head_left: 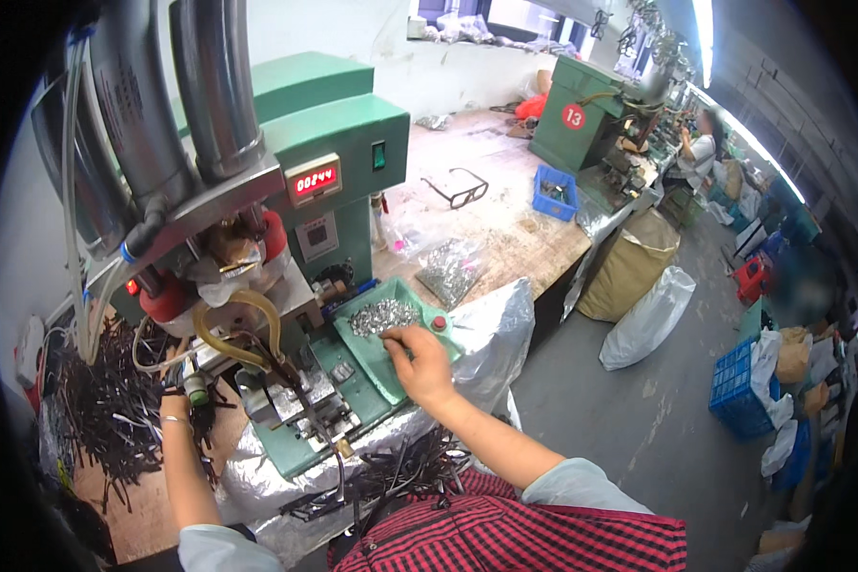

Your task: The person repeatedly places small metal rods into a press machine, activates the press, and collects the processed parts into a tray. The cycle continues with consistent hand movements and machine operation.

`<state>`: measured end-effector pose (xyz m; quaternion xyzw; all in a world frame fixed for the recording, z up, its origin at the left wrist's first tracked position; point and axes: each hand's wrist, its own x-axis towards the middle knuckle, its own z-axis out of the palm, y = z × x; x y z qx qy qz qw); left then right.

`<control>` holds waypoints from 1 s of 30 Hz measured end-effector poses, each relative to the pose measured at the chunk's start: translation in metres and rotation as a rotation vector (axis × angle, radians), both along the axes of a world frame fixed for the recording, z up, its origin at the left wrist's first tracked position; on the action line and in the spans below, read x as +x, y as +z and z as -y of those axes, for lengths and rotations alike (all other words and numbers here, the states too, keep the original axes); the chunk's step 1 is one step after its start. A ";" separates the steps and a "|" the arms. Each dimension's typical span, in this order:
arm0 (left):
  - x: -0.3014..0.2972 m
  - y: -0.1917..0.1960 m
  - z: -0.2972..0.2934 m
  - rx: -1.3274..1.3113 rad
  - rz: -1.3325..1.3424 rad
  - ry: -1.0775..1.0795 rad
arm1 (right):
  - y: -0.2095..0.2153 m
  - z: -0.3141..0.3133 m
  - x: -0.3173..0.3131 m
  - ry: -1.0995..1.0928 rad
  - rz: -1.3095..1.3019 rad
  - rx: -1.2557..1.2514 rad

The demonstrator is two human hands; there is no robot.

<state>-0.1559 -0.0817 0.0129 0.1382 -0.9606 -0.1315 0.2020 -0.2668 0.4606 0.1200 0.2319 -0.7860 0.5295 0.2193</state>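
Poised over the green tray [370,355] with right hand [423,367], just beside metal pieces [381,315] inside. Holding left hand [174,406] near black strips [114,410]; cannot tell either grip as grasping or released.

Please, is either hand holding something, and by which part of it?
I cannot tell: the right hand is over the green tray, any hold unclear; the left hand is partly hidden.

The near green machine [300,107] bears a display [314,181] with a row of red lit digits; lower on its front sits a pale label [317,235], too small to read. Right of and beyond that machine, another green machine [562,92] carries a round red badge [573,116] with a white number.
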 end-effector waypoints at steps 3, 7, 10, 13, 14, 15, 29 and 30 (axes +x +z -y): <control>-0.009 -0.031 -0.034 -0.299 -0.231 -0.059 | -0.004 -0.012 0.005 0.001 0.154 -0.009; 0.040 0.077 -0.135 -0.101 0.193 0.016 | -0.002 -0.010 0.010 0.068 0.243 0.029; 0.059 0.098 -0.122 -0.283 -0.079 0.027 | 0.010 0.006 0.004 0.104 0.189 0.036; 0.053 0.103 -0.106 -0.379 -0.136 0.267 | 0.002 0.016 -0.011 0.068 0.153 0.045; 0.051 0.079 -0.091 -0.408 -0.097 0.242 | -0.004 0.013 -0.012 0.046 0.148 0.051; 0.056 0.062 -0.081 -0.444 -0.063 0.223 | -0.006 0.010 -0.007 0.025 0.125 0.051; 0.054 0.141 -0.216 0.398 -0.730 0.284 | 0.064 0.036 0.024 0.360 -0.045 -0.124; 0.047 0.140 -0.229 0.753 -0.870 0.088 | 0.060 0.049 0.027 0.325 0.015 -0.130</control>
